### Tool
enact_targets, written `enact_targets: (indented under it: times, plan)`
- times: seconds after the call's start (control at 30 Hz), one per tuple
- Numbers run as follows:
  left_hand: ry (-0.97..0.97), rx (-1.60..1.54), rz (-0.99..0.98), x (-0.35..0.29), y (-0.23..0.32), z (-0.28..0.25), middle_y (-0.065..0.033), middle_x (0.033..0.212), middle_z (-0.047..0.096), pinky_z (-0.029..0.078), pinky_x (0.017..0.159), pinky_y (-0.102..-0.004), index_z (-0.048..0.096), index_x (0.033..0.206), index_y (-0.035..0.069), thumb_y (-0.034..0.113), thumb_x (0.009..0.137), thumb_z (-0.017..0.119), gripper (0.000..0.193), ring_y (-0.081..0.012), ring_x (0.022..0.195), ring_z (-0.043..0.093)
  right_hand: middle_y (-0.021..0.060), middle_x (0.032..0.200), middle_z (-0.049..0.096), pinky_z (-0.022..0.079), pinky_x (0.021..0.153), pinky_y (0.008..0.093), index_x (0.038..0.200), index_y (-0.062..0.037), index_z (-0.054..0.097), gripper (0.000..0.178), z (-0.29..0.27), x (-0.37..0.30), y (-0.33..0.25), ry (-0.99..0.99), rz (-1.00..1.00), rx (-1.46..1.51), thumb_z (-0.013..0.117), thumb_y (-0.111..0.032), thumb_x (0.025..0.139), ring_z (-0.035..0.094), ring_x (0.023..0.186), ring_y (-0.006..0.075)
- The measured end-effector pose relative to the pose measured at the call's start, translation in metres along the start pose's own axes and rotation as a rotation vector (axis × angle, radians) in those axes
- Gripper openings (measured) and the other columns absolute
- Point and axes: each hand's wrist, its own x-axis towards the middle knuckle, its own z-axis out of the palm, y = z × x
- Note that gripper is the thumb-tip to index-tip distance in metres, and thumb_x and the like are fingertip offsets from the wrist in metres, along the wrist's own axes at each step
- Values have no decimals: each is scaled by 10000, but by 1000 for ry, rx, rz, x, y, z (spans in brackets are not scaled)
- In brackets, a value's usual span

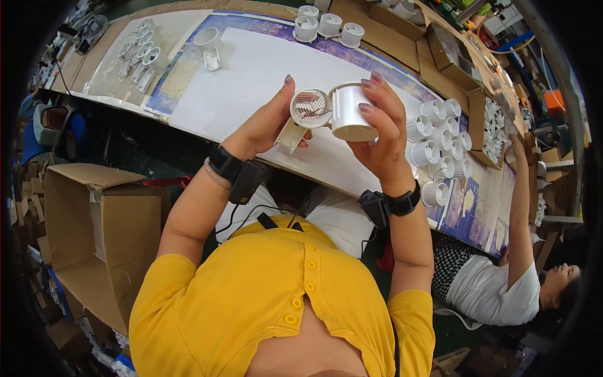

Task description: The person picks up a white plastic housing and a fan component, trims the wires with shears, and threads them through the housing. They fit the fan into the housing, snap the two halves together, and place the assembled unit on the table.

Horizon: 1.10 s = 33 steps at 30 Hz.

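Note:
Over the near edge of the white board, my left hand [267, 122] is closed on a small round white plastic part [310, 105]. That part has coppery strips or wires inside its face, and a flat white bracket [289, 136] hangs below it. My right hand [388, 129] grips a larger white plastic cylinder [350, 114], thumb hidden behind it and fingers over its right side. The cylinder is tilted, right beside the round part; whether the two are joined I cannot tell. Both wrists wear black straps with small boxes.
Several white cups [442, 135] stand at the right, more [329, 25] at the back. One white piece with a bracket [208, 44] lies back left, near a cluster of similar parts [143, 53]. Cardboard boxes [94, 232] flank me. A co-worker [496, 283] reaches across at right.

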Motion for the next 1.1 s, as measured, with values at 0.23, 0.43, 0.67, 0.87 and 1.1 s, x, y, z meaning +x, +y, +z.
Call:
enact_targets:
  times: [0.23,0.43,0.67,0.87,1.1]
  plan:
    - [-56,-47,29,-4,1,-7,-114,991,659,563,615,-302,527,1232,92,667,928,181,737,-145,687,620,180,1218,483,429,1010,516,1145,-110,368,644,-1,-4,6,-75,25,3,824,-128,690,507,1163,375]
    - [-61,-26,-7,-6,6,1,-90,904,642,544,582,-312,531,1219,105,668,929,175,726,-167,677,619,178,1214,467,415,1025,515,1118,-122,362,652,1,-5,4,-93,-41,39,839,-129,673,513,1158,354]
    - [-87,12,26,-6,4,-5,-119,974,670,554,626,-296,469,1298,85,653,938,165,738,-142,706,620,179,1244,474,455,985,475,1116,-157,418,607,-4,-9,-2,-98,-64,143,821,-85,667,519,1164,366]
    - [-9,170,94,-11,7,-1,-101,1032,644,545,708,-282,427,1342,77,634,948,184,724,-139,807,622,169,1250,524,516,915,401,1071,-188,554,496,-9,-12,-10,-144,26,349,778,-13,664,548,1148,378]
    - [-56,142,215,-7,7,7,-101,1217,544,524,814,-299,308,1419,95,531,981,321,617,-153,991,589,173,1231,524,500,910,393,1088,-137,514,528,13,-13,-13,-59,-57,124,808,-67,655,544,1142,382]
